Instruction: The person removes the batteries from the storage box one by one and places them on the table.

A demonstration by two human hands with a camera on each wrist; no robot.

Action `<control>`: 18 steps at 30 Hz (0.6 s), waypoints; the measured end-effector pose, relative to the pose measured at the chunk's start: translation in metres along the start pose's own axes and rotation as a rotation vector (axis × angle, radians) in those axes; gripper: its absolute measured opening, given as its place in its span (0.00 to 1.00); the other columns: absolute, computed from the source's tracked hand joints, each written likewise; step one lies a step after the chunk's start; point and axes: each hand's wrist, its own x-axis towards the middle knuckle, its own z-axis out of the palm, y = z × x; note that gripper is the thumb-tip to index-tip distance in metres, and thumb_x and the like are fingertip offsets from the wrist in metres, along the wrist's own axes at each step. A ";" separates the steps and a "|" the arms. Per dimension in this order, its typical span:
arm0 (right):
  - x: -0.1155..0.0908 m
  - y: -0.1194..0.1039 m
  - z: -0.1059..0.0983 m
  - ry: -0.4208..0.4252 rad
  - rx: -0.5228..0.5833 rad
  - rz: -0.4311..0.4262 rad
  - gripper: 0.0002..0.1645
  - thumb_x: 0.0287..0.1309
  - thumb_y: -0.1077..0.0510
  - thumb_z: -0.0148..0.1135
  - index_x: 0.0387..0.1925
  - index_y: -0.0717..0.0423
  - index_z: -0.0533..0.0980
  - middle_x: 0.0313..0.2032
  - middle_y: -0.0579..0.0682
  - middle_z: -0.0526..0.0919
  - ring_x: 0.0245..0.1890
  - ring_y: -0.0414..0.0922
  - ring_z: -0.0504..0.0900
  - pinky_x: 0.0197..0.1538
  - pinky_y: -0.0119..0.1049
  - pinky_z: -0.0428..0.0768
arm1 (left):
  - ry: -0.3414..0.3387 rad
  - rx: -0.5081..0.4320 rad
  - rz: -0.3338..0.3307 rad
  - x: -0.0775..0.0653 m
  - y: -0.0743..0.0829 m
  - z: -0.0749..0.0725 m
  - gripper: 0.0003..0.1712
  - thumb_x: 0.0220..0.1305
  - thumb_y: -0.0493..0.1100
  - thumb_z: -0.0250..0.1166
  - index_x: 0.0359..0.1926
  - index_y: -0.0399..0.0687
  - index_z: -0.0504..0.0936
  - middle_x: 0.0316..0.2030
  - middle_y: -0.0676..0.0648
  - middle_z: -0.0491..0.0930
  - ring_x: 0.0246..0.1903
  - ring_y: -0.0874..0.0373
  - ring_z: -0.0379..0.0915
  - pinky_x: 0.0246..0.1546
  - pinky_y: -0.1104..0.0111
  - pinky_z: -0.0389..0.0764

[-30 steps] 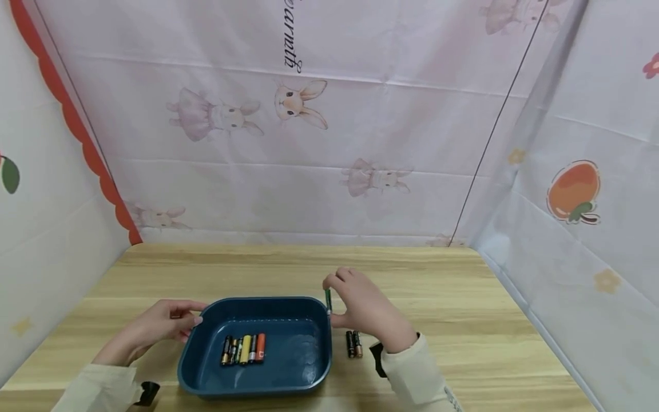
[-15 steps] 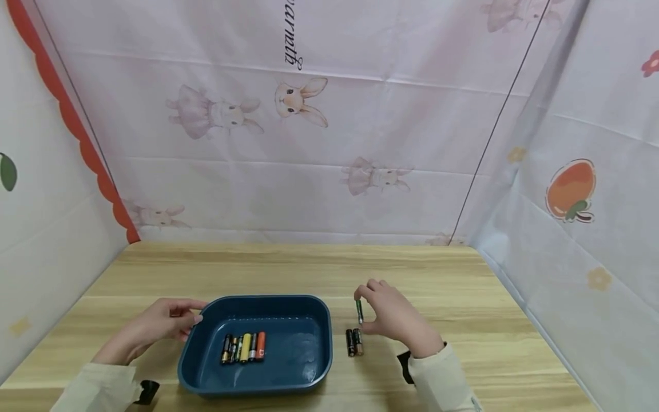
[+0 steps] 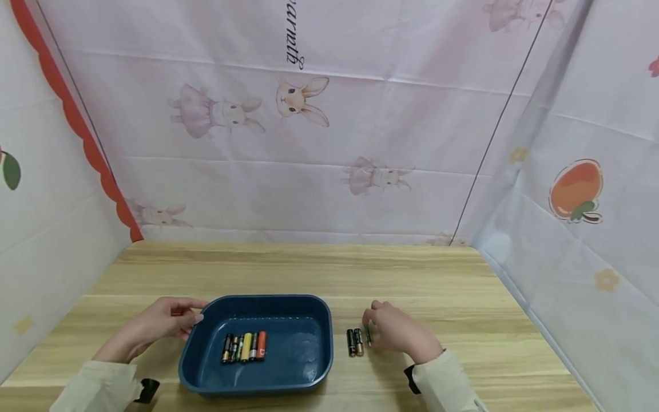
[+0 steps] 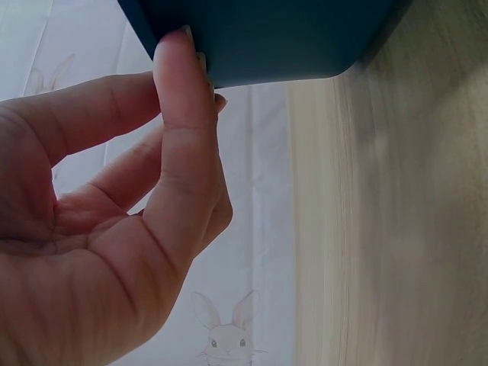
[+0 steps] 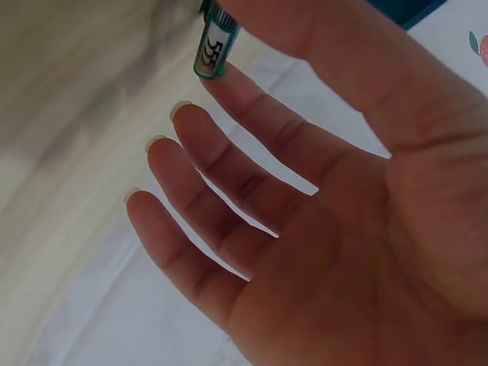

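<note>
My right hand is low by the table, right of the tray. Its thumb and index finger pinch a green battery end to end, and "555" shows on the battery in the right wrist view. The other fingers spread loosely. Just left of it, two black batteries lie side by side on the table. My left hand holds the left wall of a dark blue tray, thumb and fingertips at its rim. Inside the tray, several batteries lie in a row, black, yellow and orange among them.
The wooden table is bounded by a pale printed cloth at the back and by similar cloths at both sides. The tray's right wall stands between the row inside and the two black batteries.
My right hand has moved right from above the tray's right rim and come down beside the two black batteries, carrying the green battery. The left hand and tray stay in place.
</note>
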 end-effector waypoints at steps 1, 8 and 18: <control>0.000 0.000 0.001 -0.009 0.007 -0.005 0.20 0.40 0.65 0.75 0.40 0.57 0.80 0.35 0.46 0.73 0.35 0.45 0.69 0.37 0.40 0.74 | -0.001 -0.001 0.001 0.000 0.000 0.000 0.25 0.68 0.40 0.59 0.61 0.28 0.70 0.33 0.45 0.76 0.30 0.53 0.74 0.32 0.61 0.82; 0.001 0.000 0.006 -0.046 0.031 0.009 0.21 0.42 0.66 0.73 0.43 0.57 0.80 0.39 0.46 0.74 0.41 0.47 0.73 0.43 0.42 0.78 | 0.030 0.005 -0.019 0.001 0.000 0.002 0.25 0.68 0.40 0.59 0.61 0.29 0.71 0.32 0.45 0.76 0.30 0.53 0.75 0.32 0.61 0.83; 0.002 0.003 0.010 -0.035 0.061 0.014 0.22 0.41 0.66 0.72 0.44 0.59 0.79 0.39 0.47 0.74 0.41 0.47 0.72 0.45 0.44 0.76 | 0.037 -0.004 -0.015 0.000 0.000 0.003 0.24 0.68 0.38 0.59 0.61 0.28 0.71 0.32 0.44 0.76 0.30 0.53 0.75 0.31 0.61 0.83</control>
